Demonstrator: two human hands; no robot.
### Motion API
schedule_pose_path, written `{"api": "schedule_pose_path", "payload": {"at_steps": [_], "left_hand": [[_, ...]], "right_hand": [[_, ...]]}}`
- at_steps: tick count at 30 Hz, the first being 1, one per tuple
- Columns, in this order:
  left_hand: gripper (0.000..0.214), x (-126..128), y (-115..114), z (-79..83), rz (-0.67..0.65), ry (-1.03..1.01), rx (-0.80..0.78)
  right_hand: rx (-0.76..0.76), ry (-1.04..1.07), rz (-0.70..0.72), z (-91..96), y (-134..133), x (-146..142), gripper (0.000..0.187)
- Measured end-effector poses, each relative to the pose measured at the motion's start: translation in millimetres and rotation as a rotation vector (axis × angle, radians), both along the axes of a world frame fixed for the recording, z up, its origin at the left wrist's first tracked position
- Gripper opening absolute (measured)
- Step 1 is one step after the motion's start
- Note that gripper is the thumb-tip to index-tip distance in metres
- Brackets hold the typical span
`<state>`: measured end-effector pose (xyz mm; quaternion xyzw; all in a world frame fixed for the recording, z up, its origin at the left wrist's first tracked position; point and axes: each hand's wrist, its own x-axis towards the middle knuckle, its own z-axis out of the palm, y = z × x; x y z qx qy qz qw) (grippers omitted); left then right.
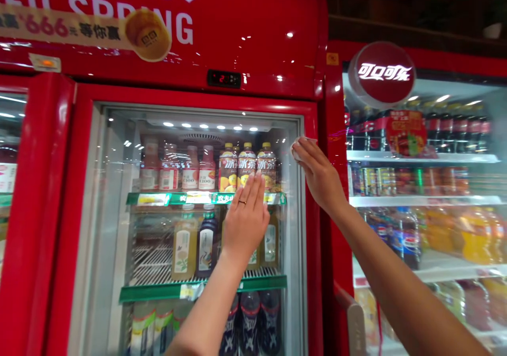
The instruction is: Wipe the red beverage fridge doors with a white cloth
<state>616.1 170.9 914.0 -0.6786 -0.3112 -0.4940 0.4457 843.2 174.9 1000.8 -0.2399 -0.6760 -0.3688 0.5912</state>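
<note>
My left hand [246, 221] lies flat against the glass door [154, 121] of a red drinks fridge [261, 23]. Its fingers are straight and point upward, with a ring on one of them. My right hand [320, 175] presses a crumpled white cloth [295, 150] to the upper right edge of the door, where the glass meets the red frame [311, 229]. Most of the cloth is hidden under the fingers; whether it is fabric or paper I cannot tell. Behind the glass, iced tea bottles [227, 168] stand just above my left fingertips.
Juice bottles [184, 245] stand on a wire shelf [154, 263] inside. A long door handle [355, 324] rises at the lower right. Beyond it, a second fridge holds soda bottles [406, 237], with a round sign [383, 74] at its top. Another red door frame [35, 213] borders the left.
</note>
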Motion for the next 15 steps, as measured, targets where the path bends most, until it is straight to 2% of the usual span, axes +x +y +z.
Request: {"api": "schedule_pose_path", "payload": {"at_steps": [2,4,6,8,13,15], "left_hand": [[0.087,0,0,0.2,-0.005,-0.001,0.001],[0.087,0,-1,0.5,0.002,0.0,0.007],[0.087,0,-1,0.7,0.016,0.005,0.018],[0.087,1,-1,0.8,0.022,0.008,0.029],[0.086,1,1,0.7,0.02,-0.001,0.07],[0.086,1,2,0.5,0.011,-0.003,0.072]], "right_hand": [[0.015,0.048,-0.003,-4.1,2,0,0.057],[0.026,0.075,-0.015,-17.3,1,-4,0.06],[0.032,0.062,-0.026,-30.7,0,-10,0.064],[0.028,0.018,-0.029,-35.2,0,-12,0.066],[0.036,-0.003,-0.035,-9.3,4,-1,0.06],[0.057,0.037,-0.039,-5.2,5,0,0.058]]}}
